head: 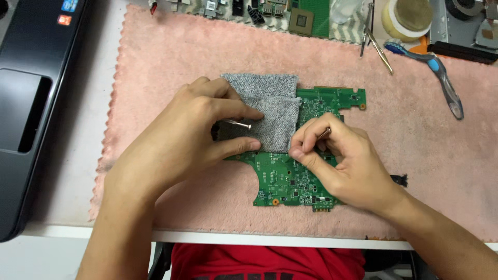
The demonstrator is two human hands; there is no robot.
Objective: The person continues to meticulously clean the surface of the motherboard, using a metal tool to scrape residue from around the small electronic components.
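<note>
Grey cloth (270, 111) on green circuit board (290, 179), left hand (176, 140) pressing

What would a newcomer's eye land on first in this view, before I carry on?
Most likely the green printed circuit board at the middle of the pink fluffy mat, half covered by a folded grey knitted cloth. The left hand pins that cloth with a thin metal rod between its fingers, while the right hand pinches a slim metal tool at the cloth's right edge. A dark open laptop lies at the far left.
</note>
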